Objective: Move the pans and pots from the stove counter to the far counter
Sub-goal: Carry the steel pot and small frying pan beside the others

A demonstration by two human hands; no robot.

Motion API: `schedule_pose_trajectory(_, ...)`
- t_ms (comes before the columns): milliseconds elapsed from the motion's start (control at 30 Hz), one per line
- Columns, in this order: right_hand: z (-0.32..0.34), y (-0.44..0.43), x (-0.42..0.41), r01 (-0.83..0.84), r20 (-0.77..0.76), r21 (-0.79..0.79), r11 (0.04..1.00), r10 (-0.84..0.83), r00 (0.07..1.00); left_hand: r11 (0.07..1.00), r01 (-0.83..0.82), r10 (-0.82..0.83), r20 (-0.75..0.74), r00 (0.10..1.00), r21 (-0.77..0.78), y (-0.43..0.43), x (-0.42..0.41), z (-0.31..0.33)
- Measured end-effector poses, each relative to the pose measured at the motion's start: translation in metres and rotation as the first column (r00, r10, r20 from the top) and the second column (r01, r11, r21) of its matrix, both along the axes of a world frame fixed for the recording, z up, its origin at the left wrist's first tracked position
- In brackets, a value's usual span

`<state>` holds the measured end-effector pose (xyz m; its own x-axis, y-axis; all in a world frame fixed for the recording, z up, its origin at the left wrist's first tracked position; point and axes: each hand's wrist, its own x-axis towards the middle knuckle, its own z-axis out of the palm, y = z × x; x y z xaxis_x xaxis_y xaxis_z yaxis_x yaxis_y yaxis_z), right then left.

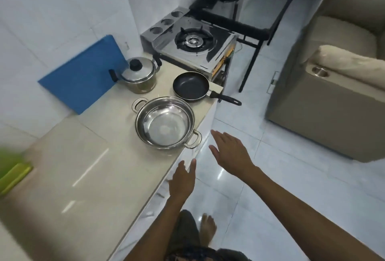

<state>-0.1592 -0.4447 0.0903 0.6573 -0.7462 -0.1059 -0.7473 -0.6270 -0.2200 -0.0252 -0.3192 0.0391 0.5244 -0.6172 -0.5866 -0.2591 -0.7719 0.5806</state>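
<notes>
Nearest, both hands hang just off the counter's front edge with nothing in them: the left hand [182, 181] has its fingers loosely spread and extended over the counter lip, and the right hand [231, 152] is flat and open over the floor tiles, fingers pointing toward the cookware. Just beyond them the wide steel pot [165, 122] sits lidless on the beige counter [87, 156], its near loop handle [193, 139] close to the edge and its far one [138, 103] toward the wall. Further on, the black frying pan [190, 86] lies near the counter's end with its handle [226, 98] jutting out past the edge. To its left, against a blue board [83, 77], stands the lidded pot [139, 77]. Behind them all is the gas stove [191, 41], its burner bare. By the look of it, all three vessels remain on the stove counter and the reach for the first one is under way, most likely the wide pot. Lifting it will want one hand on each loop handle, raised level.
</notes>
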Motion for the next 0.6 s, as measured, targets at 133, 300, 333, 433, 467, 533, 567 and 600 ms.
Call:
schedule_pose_trajectory(133, -0.016, -0.085, 0.024, -0.018, -0.023, 0.067, 0.998, 0.019, 1.0, 0.884, -0.463, 0.388, -0.662, 0.641, 0.069, -0.041, 0.02, -0.019)
schedule_pose_trajectory(300, -0.039, -0.185, 0.052, 0.058, -0.059, 0.086, 0.995, -0.053, 0.997, 0.691, -0.701, 0.505, -0.812, 0.294, 0.175, -0.088, 0.032, -0.044)
schedule_pose_trajectory(333, -0.043, -0.202, 0.059, 0.057, -0.055, 0.089, 0.994, -0.052, 0.997, 0.664, -0.72, 0.524, -0.813, 0.255, 0.203, -0.098, 0.033, -0.045)
schedule_pose_trajectory(433, -0.057, -0.245, 0.077, 0.039, -0.052, 0.104, 0.994, -0.034, 0.998, 0.556, -0.777, 0.578, -0.809, 0.106, 0.295, -0.118, 0.035, -0.049)
schedule_pose_trajectory(467, -0.061, -0.255, 0.081, 0.047, -0.051, 0.116, 0.992, -0.041, 0.998, 0.54, -0.785, 0.58, -0.81, 0.085, 0.304, -0.122, 0.036, -0.05)
schedule_pose_trajectory(533, -0.071, -0.274, 0.09, 0.061, -0.064, 0.146, 0.987, -0.052, 0.997, 0.496, -0.806, 0.596, -0.801, 0.046, 0.323, -0.131, 0.036, -0.052)
schedule_pose_trajectory(567, -0.076, -0.282, 0.094, 0.067, -0.072, 0.154, 0.986, -0.056, 0.996, 0.466, -0.819, 0.606, -0.795, 0.022, 0.334, -0.134, 0.035, -0.053)
schedule_pose_trajectory(600, -0.081, -0.29, 0.098, 0.073, -0.078, 0.166, 0.983, -0.061, 0.995, 0.432, -0.833, 0.613, -0.79, -0.01, 0.346, -0.137, 0.034, -0.054)
